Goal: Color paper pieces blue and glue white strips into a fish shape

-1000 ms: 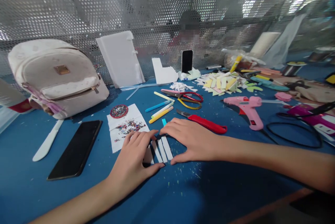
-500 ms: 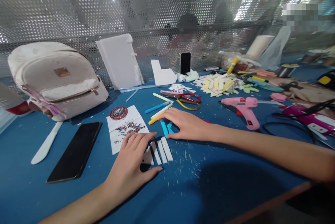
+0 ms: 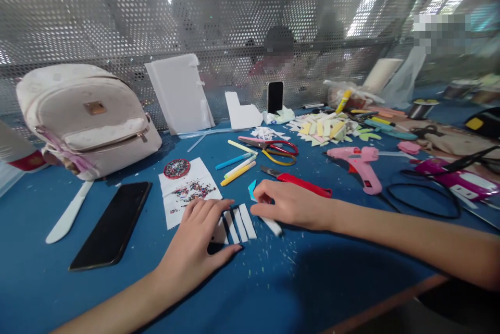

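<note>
My left hand [image 3: 205, 232] rests on the blue table with fingers and thumb spread around a row of several short white strips [image 3: 245, 222], partly covering the leftmost ones. Just right of that row, my right hand [image 3: 291, 203] is closed in a pinch on a narrow white strip [image 3: 272, 226], whose near end shows below the fingers. A small bright blue piece [image 3: 253, 189] lies by its fingertips. Behind the right wrist is a red-handled cutter [image 3: 307, 184]. Several coloured markers [image 3: 238, 172] and a pair of scissors [image 3: 281, 151] lie farther back.
Left are a phone [image 3: 113, 224], a white plastic knife [image 3: 70, 214] and a backpack [image 3: 89, 125]. A red-rimmed dish of beads [image 3: 177, 168] sits on paper [image 3: 171, 217]. Paper scraps [image 3: 324, 126], a pink glue gun [image 3: 363, 164] and its cable [image 3: 425, 215] lie right.
My right hand has moved toward me and slightly right, its fingers now pinched on a strip. The blue strip beside it no longer shows, and the cutter is uncovered. My left hand stays put.
</note>
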The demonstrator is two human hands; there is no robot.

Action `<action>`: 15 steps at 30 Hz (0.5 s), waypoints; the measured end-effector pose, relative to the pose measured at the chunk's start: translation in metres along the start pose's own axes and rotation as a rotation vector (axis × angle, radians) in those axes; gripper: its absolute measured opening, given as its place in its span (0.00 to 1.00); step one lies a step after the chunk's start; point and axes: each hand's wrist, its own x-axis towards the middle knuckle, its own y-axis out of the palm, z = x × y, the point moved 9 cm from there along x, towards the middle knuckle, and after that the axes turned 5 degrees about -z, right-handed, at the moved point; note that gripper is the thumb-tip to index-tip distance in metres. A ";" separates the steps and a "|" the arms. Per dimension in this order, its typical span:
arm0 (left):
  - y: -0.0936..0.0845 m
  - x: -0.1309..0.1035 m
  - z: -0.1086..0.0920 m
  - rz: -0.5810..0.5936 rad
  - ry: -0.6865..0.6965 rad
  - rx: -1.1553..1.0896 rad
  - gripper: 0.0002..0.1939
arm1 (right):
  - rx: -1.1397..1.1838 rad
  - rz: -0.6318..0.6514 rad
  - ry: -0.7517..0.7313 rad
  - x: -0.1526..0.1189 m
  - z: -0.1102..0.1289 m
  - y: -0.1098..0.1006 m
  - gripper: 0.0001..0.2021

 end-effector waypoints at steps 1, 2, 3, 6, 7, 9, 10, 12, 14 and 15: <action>0.000 0.000 0.000 0.003 0.003 -0.004 0.28 | -0.010 0.013 -0.011 -0.003 0.001 0.001 0.12; 0.000 0.000 -0.001 0.006 0.005 -0.008 0.27 | -0.011 0.031 -0.021 -0.006 0.001 0.003 0.12; 0.000 0.000 -0.001 0.008 0.006 -0.010 0.27 | -0.021 0.053 -0.052 -0.010 0.001 0.005 0.11; 0.000 0.000 0.000 0.011 0.002 -0.015 0.27 | -0.153 0.113 -0.275 -0.022 0.013 0.009 0.10; 0.000 0.000 0.000 0.009 0.001 -0.016 0.26 | -0.199 0.120 -0.351 -0.027 0.018 0.010 0.10; 0.000 0.000 0.000 0.005 0.001 -0.017 0.26 | -0.218 0.123 -0.421 -0.033 0.023 0.010 0.12; 0.000 0.000 0.000 0.002 0.004 -0.017 0.26 | -0.186 0.125 -0.409 -0.033 0.024 0.010 0.15; 0.000 0.000 0.000 -0.002 0.010 -0.013 0.27 | -0.129 0.136 -0.372 -0.034 0.024 0.012 0.24; 0.001 0.000 -0.001 -0.007 0.016 -0.004 0.28 | -0.121 0.148 -0.342 -0.034 0.024 0.016 0.27; 0.001 0.000 -0.002 -0.008 0.018 0.002 0.29 | -0.124 0.152 -0.327 -0.034 0.023 0.018 0.26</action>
